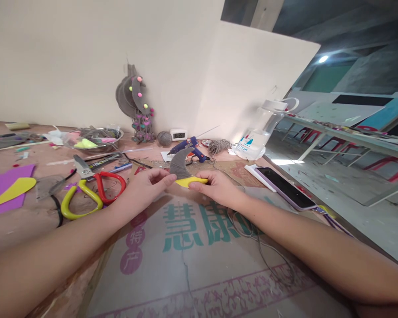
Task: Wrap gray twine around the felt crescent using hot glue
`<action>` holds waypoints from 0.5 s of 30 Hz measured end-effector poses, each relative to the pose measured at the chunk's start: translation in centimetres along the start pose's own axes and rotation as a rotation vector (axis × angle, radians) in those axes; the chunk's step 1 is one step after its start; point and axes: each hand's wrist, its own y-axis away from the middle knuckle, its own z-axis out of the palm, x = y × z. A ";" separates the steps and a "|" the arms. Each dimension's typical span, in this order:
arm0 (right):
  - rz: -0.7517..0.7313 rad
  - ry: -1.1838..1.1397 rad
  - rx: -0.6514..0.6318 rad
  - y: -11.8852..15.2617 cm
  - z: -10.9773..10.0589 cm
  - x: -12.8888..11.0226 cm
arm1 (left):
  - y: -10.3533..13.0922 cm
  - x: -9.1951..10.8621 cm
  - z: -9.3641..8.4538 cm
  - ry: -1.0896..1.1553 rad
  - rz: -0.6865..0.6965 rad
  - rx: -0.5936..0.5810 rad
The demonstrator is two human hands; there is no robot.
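Observation:
A yellow crescent, its upper horn wrapped in grey yarn, is held up in front of me above the printed sheet. My right hand pinches the bare yellow end between thumb and fingers. At the crescent's left edge my left hand is closed, its thumb against the wrapped part; its fingertips are partly hidden. Loose grey yarn loops over the sheet below my right forearm. Behind the crescent lies a blue glue gun.
Scissors with red and yellow handles lie left, near purple foam sheets. A phone and a plastic jug are on the right. Yarn balls, a small clock and a pom-pom hanging are at the back.

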 end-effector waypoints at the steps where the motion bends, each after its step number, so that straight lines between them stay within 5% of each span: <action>1: -0.001 0.002 0.003 0.0 0.0 0.0 | 0.1 0.2 0.0 -0.034 -0.006 -0.002; 11: -0.031 0.049 0.022 -0.1 0.1 -0.1 | -0.1 -0.5 0.1 -0.044 0.029 -0.007; 15: -0.007 0.010 0.013 0.0 0.0 -0.2 | -0.6 -1.3 0.3 0.186 0.010 0.076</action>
